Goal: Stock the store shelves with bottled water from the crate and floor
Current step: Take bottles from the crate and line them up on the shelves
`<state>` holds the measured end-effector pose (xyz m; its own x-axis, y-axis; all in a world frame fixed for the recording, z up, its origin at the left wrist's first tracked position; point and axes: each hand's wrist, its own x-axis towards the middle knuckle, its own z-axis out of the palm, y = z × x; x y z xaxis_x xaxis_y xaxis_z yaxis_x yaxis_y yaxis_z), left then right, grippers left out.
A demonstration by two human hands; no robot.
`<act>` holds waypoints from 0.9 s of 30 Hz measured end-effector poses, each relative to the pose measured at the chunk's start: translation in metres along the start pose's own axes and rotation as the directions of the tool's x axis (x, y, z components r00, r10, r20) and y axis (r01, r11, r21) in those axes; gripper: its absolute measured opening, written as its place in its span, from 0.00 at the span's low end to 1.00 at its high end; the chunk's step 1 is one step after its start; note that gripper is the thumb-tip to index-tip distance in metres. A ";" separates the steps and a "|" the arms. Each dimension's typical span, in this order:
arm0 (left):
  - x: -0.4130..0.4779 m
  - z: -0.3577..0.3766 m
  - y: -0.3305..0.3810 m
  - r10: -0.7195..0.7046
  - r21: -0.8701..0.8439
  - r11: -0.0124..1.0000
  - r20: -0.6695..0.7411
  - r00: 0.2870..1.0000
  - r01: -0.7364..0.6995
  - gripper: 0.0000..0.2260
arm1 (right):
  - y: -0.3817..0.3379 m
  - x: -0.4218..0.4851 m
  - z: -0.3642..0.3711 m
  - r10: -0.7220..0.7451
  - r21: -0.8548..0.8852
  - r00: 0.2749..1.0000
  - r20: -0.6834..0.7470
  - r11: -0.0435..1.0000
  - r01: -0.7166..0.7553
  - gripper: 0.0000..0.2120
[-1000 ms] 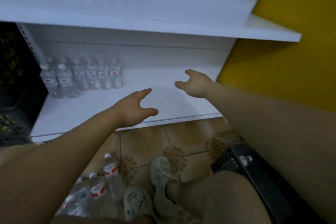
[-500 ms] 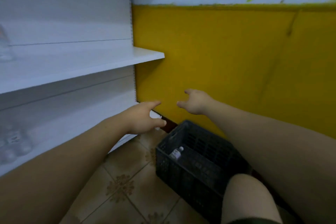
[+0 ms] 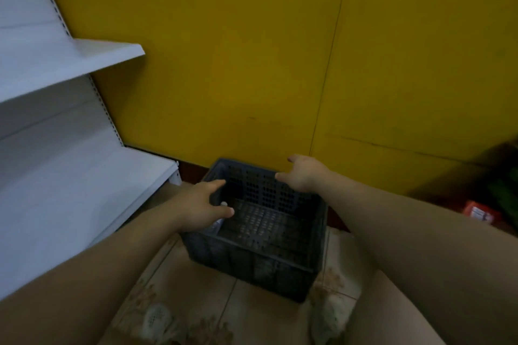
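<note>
A dark plastic crate [image 3: 252, 259] stands on the tiled floor against the yellow wall. My left hand [image 3: 203, 209] hovers over the crate's left rim with fingers spread and holds nothing. Just under that hand, a water bottle [image 3: 220, 220] with a white cap lies inside the crate, mostly hidden. My right hand [image 3: 304, 176] is above the crate's far right corner, fingers loosely spread, empty. The white store shelves [image 3: 70, 176] stand to the left of the crate.
The yellow wall [image 3: 252, 50] closes off the space behind the crate. A red packet [image 3: 479, 213] lies on the floor at the far right, beside dark green items. My knees and a pale shoe [image 3: 157, 322] are at the bottom edge.
My view has swung right and down, away from the shelf with bottles, onto the crate. Both hands have moved from the shelf to above the crate, still empty.
</note>
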<state>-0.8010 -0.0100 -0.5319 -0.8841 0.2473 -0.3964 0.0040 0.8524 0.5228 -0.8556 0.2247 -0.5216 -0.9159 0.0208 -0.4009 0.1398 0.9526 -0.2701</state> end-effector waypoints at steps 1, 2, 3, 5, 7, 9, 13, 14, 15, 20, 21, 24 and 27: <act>0.010 -0.001 -0.005 -0.014 -0.014 1.000 0.009 1.000 0.014 0.38 | -0.002 0.010 0.004 -0.002 0.013 1.000 0.020 1.000 0.002 0.37; 0.022 -0.002 -0.011 -0.019 -0.022 1.000 0.010 1.000 0.020 0.38 | -0.004 0.021 0.008 -0.010 0.021 0.999 0.032 1.000 0.009 0.37; 0.035 -0.002 -0.018 -0.030 -0.030 0.999 0.016 0.999 0.030 0.38 | -0.007 0.033 0.012 -0.017 0.025 0.999 0.038 1.000 0.016 0.36; 0.061 0.004 -0.031 -0.081 -0.035 0.996 0.050 0.995 0.082 0.38 | -0.011 0.058 0.026 -0.022 0.028 0.998 0.062 0.999 0.020 0.36; 0.090 0.012 -0.046 -0.122 -0.038 0.991 0.073 0.990 0.125 0.37 | -0.016 0.089 0.042 -0.045 0.026 0.993 0.105 0.999 0.042 0.36; 0.121 0.021 -0.062 -0.160 -0.041 0.986 0.079 0.984 0.163 0.37 | -0.019 0.123 0.060 -0.059 0.030 0.986 0.155 0.998 0.055 0.36; 0.188 0.045 -0.098 -0.230 -0.075 0.968 0.126 0.965 0.241 0.34 | -0.018 0.196 0.102 -0.051 0.090 0.972 0.230 0.995 0.031 0.36; 0.205 0.052 -0.108 -0.247 -0.083 0.962 0.150 0.957 0.261 0.33 | -0.016 0.214 0.113 -0.046 0.114 0.968 0.245 0.993 0.019 0.37; 0.221 0.060 -0.118 -0.267 -0.079 0.955 0.179 0.947 0.285 0.33 | -0.014 0.231 0.126 -0.035 0.138 0.964 0.264 0.990 -0.002 0.37; 0.291 0.103 -0.173 -0.369 -0.051 0.921 0.212 0.905 0.387 0.34 | -0.012 0.314 0.194 0.007 0.280 0.948 0.318 0.955 -0.101 0.35; 0.299 0.109 -0.180 -0.384 -0.045 0.915 0.209 0.900 0.401 0.33 | -0.014 0.326 0.205 0.005 0.316 0.948 0.317 0.942 -0.111 0.35; 0.326 0.124 -0.204 -0.414 -0.050 0.900 0.218 0.884 0.433 0.30 | -0.027 0.362 0.251 -0.013 0.399 0.944 0.329 0.908 -0.127 0.32; 0.346 0.135 -0.219 -0.423 0.006 0.900 0.261 0.868 0.437 0.30 | -0.044 0.391 0.304 -0.018 0.511 0.941 0.338 0.843 -0.168 0.25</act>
<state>-1.0449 -0.0493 -0.8851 -0.6472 -0.0261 -0.7618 -0.3795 0.8778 0.2923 -1.1054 0.0984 -0.9321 -0.7370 -0.1001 -0.6685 0.4639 0.6443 -0.6080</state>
